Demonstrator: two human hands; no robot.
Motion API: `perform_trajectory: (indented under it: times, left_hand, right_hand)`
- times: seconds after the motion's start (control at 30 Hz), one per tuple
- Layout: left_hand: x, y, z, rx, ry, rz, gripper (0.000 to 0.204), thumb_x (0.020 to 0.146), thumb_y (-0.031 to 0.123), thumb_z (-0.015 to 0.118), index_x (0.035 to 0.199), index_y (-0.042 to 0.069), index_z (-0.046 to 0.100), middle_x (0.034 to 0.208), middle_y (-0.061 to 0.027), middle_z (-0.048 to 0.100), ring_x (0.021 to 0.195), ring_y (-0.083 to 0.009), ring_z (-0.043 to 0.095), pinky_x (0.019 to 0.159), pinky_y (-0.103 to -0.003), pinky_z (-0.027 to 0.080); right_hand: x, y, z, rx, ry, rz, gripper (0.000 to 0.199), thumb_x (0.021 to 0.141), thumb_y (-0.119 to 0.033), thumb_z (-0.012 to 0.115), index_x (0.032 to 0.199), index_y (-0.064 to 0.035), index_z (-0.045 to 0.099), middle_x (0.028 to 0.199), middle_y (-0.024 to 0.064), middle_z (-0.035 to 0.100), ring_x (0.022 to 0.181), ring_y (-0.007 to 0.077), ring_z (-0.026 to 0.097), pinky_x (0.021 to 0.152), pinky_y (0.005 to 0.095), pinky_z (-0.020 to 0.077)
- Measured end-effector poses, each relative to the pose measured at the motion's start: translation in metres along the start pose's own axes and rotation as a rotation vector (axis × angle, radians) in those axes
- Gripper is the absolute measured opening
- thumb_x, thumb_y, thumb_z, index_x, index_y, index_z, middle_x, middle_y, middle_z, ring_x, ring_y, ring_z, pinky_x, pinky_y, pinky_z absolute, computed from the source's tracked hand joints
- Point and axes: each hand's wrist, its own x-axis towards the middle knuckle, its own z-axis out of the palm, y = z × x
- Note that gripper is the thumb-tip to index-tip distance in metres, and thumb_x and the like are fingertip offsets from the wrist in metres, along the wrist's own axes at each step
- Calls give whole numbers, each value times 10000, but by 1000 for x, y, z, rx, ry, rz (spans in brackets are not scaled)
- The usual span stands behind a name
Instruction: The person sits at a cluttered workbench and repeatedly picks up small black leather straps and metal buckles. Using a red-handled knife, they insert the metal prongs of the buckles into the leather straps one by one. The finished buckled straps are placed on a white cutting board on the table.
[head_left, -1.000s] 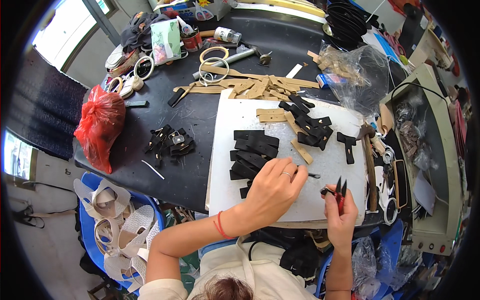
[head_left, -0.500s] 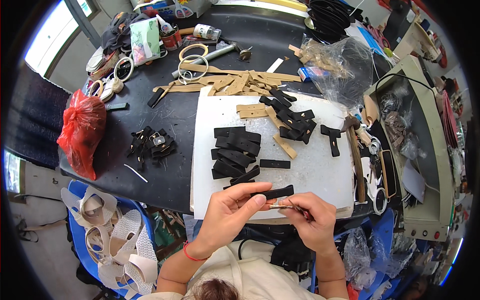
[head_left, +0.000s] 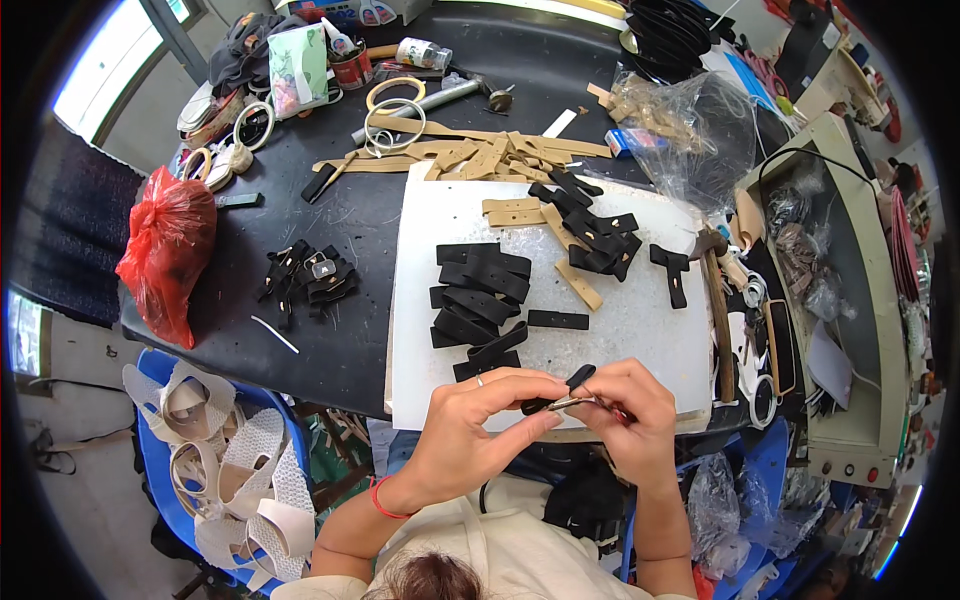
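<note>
Pinched in the fingers of my left hand is a black strap, bent upward at its free end. My right hand is closed on a slim metal tool with red handles, which looks like small scissors. Its metal end lies against the strap between my two hands; the fingers cover most of it. Both hands are above the near edge of a white board. Beyond them on the board lie a stack of black straps, a single flat strap and a heap of black pieces with small metal parts.
Tan strips lie behind the board. A hammer lies along its right edge. Left are more black pieces and a red plastic bag. A blue bin of pale shoe uppers stands below the table; a grey-green metal box is at right.
The strap has turned from nearly level to slanting upward, and the hands have come closer together. The tool's metal end has shifted slightly right and up. The whole view has moved a little.
</note>
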Motion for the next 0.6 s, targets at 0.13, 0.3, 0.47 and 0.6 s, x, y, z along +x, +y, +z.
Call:
perform_trajectory:
  times: [0.13,0.3,0.47,0.6]
  left_hand:
    - [0,-3,1,-267,1,-191,269,819,33,669,1072,-36,609,1060,-115,630,945,-129,605,833,-261,509]
    - [-3,-8,7,-464,77,-199,242,838,-17,629,1072,-60,586,1107,-120,605,996,-145,590,870,-261,501]
    - [-8,-16,12,-324,66,-50,303,856,-32,591,1158,-47,566,1147,-135,596,1014,-149,586,881,-264,497]
    - [-11,-12,9,-345,-5,-93,321,908,-19,500,1227,-39,530,1145,-141,597,1003,-145,591,890,-268,496]
  right_hand:
    - [-1,3,4,395,58,261,308,728,27,733,992,-6,577,833,33,588,622,13,489,536,176,411]
    - [-9,1,10,194,150,265,411,740,-20,754,1062,14,501,796,33,574,571,2,429,492,145,344]
    - [-10,-2,13,100,95,102,188,740,-22,746,863,-12,604,816,54,599,618,63,520,499,190,401]
    - [-8,-7,13,-137,83,-139,262,694,33,718,929,1,607,857,90,603,650,146,588,526,254,471]
